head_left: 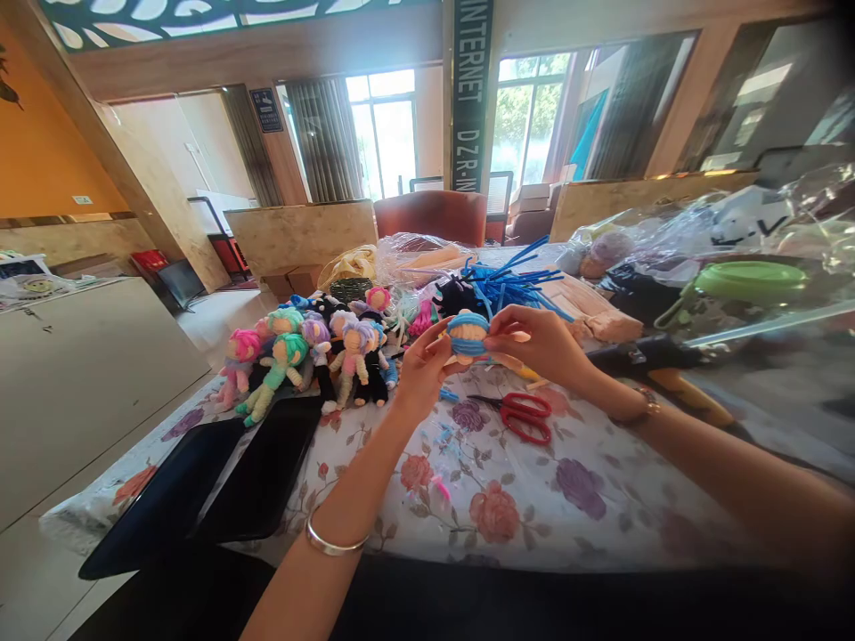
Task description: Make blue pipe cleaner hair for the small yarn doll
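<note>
Between my two hands, above the table, is a small doll head [468,335] in peach with bands of blue pipe cleaner around it. My left hand [427,361] grips its left side, fingers closed. On its right side, my right hand [527,343] pinches the edge near the blue bands. Red-handled scissors [526,417] lie on the flowered tablecloth [427,516] just below my right hand. Blue scraps [441,436] and a pink scrap [441,490] are scattered below the head.
Several finished dolls [287,356] stand clustered at left, behind two black trays [260,472]. Blue pipe cleaners [511,285] lie in a bundle beyond my hands, beside a peach bundle [594,312]. A green lidded container [752,280] and clear plastic bags [708,214] are at right.
</note>
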### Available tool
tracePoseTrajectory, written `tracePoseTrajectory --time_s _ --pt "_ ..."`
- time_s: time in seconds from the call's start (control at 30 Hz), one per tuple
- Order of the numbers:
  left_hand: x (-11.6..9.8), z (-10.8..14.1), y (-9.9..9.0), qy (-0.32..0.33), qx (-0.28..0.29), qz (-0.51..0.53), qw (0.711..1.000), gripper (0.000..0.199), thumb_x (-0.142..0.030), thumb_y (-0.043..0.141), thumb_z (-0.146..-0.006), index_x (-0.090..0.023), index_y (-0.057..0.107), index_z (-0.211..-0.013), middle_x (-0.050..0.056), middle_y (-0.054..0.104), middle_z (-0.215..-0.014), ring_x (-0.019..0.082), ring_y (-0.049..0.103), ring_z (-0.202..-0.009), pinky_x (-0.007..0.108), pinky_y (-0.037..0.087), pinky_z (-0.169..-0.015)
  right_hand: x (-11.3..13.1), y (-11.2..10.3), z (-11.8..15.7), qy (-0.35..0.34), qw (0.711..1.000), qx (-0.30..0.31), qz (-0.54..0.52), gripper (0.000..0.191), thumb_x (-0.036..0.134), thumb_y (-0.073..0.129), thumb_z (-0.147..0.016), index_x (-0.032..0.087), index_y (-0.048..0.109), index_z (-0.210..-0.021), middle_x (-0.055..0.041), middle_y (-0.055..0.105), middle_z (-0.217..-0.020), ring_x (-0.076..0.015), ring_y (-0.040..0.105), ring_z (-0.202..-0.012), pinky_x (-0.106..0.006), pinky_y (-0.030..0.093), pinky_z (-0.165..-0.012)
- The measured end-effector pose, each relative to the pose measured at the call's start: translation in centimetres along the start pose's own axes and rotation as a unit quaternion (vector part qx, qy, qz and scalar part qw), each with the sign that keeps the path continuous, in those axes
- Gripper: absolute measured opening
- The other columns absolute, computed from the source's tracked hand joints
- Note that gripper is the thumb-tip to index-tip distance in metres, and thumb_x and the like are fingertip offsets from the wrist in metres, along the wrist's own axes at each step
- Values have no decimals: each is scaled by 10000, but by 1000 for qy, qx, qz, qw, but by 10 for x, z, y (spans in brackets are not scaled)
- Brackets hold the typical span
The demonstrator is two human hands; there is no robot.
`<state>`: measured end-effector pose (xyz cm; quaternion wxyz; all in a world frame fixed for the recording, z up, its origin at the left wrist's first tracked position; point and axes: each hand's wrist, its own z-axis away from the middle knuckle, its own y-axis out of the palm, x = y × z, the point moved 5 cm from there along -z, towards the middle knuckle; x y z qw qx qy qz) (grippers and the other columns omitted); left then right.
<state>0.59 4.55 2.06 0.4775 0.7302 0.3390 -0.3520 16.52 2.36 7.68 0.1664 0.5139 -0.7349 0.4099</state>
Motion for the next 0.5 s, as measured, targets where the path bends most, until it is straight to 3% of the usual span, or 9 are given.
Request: tracePoseTrajectory --time_s 0.17,0.27,0.4,0.5 --pt "2 -2 -1 -10 13 25 1000 459 -285 810 -604 -199 669 -1032 13 726 -806 134 680 -687 263 559 -699 -4 6 3 4 999 -11 34 202 364 675 -723 172 614 -731 -6 620 -687 -135 564 -640 -272 470 -635" --pt "4 -5 -5 -30 -3 39 999 375 -246 778 -654 -178 667 -1006 17 723 -788 136 687 -689 268 569 -721 0 5 10 -9 996 -16 93 174 351 610 -801 181 646 -817 -41 656 -835 -165 599 -756 -302 476 -713" --pt "5 -8 -13 -70 -83 57 992 196 -157 674 -759 -140 639 -951 31 717 -748 143 690 -664 311 579 -756 22 -26 40 -57 981 -39 182 221 294 489 -898 221 646 -1035 -75 645 -1075 -206 598 -970 -344 468 -842" --pt "9 -8 -19 -98 -132 58 985 170 -100 601 -803 -118 606 -972 35 707 -716 146 690 -655 341 581 -764 31 -59 75 -42 974 31 221 222 356 488 -916 239 676 -928 -40 683 -958 -177 635 -840 -301 497 -775"
